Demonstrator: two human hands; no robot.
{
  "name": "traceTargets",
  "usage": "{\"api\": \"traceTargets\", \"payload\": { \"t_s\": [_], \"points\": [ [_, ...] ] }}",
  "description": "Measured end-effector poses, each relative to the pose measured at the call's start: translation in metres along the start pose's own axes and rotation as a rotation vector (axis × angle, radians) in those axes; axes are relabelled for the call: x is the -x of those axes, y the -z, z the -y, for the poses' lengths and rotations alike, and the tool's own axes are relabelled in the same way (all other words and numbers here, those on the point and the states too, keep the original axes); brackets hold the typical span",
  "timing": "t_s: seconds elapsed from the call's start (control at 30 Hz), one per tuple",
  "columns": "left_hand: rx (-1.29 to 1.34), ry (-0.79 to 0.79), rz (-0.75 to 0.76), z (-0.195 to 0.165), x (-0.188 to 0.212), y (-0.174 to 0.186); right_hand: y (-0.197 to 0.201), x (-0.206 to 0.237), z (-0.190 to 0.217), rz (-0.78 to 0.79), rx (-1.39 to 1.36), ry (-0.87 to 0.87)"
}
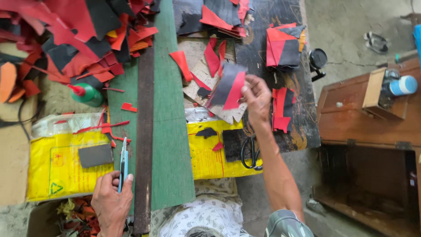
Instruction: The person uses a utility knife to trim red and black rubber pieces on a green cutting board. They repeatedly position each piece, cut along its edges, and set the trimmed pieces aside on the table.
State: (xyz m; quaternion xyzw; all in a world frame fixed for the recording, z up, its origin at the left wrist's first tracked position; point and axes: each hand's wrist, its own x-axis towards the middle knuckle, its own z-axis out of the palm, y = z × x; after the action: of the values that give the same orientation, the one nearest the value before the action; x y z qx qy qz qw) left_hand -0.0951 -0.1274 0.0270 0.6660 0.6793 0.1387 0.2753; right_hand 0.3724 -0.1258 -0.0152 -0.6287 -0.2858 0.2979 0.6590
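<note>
My left hand [112,202] closed around blue knife [123,164], low beside long metal ruler [144,131] on green mat [171,145]. Right hand [256,97] pinching black-and-red piece [228,86], lifted above desk [302,131] near cardboard scraps. Scissors [251,153] lying under right forearm. Red and black offcuts [66,39] heaped top left.

The scrap pile [66,39] is cut off by the top and left edges. The scissors [251,153] are partly hidden behind the right forearm [274,166]. The cutter's [123,164] lower end is covered by the left hand [112,204].
</note>
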Motion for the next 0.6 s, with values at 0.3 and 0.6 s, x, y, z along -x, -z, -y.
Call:
{"api": "traceTargets", "payload": {
  "t_s": [0.3,0.6],
  "points": [
    [0.036,-0.075,-0.098,0.000,-0.009,-0.001,-0.058,-0.176,0.069,0.012,0.460,0.419],
    [0.093,-0.037,-0.093,-0.003,-0.017,0.004,-0.273,-0.116,0.049,0.401,0.431,0.406]
  ]
}}
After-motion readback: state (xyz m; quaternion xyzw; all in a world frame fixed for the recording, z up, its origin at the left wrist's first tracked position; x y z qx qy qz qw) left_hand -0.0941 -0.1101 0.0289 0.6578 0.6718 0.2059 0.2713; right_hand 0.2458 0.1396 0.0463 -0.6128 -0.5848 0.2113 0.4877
